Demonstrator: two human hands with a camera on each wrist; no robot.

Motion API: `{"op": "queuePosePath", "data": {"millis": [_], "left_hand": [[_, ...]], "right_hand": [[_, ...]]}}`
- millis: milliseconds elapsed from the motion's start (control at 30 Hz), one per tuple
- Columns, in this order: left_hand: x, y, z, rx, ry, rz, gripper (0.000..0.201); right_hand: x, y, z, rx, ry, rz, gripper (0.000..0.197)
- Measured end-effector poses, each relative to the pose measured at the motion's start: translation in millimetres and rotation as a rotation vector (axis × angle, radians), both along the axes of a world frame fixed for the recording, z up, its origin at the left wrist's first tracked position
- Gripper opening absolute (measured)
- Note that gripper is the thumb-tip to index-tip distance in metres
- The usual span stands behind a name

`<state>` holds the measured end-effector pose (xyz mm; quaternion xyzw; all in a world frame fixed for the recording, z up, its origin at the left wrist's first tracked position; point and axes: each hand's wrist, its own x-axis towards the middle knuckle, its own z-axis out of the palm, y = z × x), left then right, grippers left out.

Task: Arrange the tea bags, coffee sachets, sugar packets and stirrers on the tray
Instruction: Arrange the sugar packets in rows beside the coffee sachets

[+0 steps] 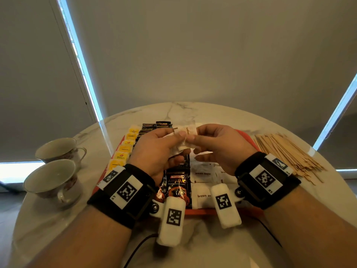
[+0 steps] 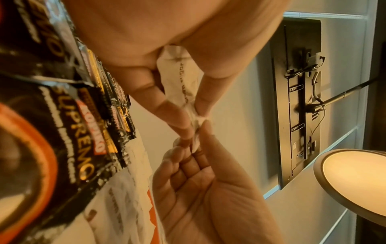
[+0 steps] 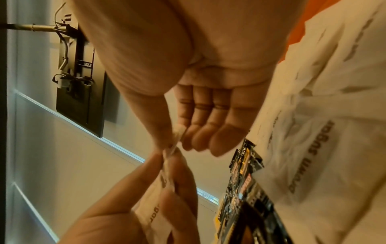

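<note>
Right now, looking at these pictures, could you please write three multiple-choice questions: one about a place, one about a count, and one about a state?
1. Where is the pile of wooden stirrers?
A. On the table, right of the tray
B. Inside a cup
C. On the yellow tea bags

2. How many cups stand on the table?
A. One
B. Two
C. Four

3. What do the two hands do?
A. Both rest flat
B. Both pinch a white sugar packet
C. One lifts a cup

Answers: 1 A, the stirrers lie beside the orange tray. 2 B, two cups stand at the left. 3 B, left hand and right hand hold the packet above the tray.
</note>
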<state>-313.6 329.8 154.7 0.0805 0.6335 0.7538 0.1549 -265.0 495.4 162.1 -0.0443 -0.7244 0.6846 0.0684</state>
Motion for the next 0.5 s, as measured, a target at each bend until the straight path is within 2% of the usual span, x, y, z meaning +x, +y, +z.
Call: {"op": "queuePosePath", "data": {"millis": [67,133,233,367,500], "left_hand": [[-0.8,0.3,0.6,0.025,-0.006,0.02,0.015],[-1.3,0.8,0.7,0.04,-0.02,0.024,0.016],[0.1,3.0,0.1,0.064,-0.042,0.019,0.019],[1.0,5.0,-0.9,0.1,-0.056,0.032,0.019],[-1.7,5.4,0.0,0.177,-0.091,0.046,0.019]], "right_hand": [[1.0,0.6,1.2,0.033,-0.026,0.004,0.017],[0.0,1.1,2.7,-0.017,0.001,-0.057,0.012],[-1.0,1.0,4.4,-0.143,0.046,-0.125,0.014],[0.2,-3.0,4.6,-0.187,0.034,-0.063,0.018],[-7.8,13.2,9.7,-0.261,0.051,-0.25,0.015]]}}
